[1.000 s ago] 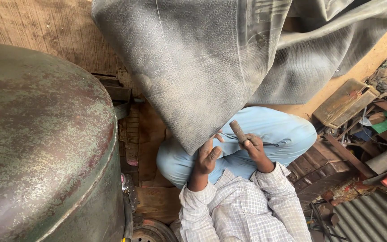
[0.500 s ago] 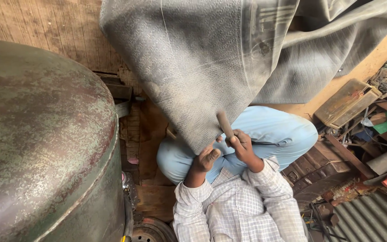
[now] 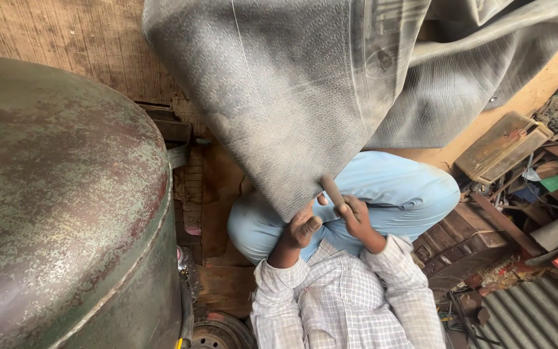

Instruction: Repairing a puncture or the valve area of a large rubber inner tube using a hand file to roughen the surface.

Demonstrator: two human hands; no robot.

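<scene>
Rubber tube (image 3: 292, 97) looks heavy, floppy, dusty; your left hand (image 3: 301, 229) pinches its lower edge, right hand (image 3: 355, 216) fists a short tool (image 3: 332, 190). Grip edges.

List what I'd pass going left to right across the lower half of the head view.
Green metal tank → left hand gripping the grey rubber sheet's edge → right hand holding a tool handle → wooden tray → corrugated sheet.
</scene>
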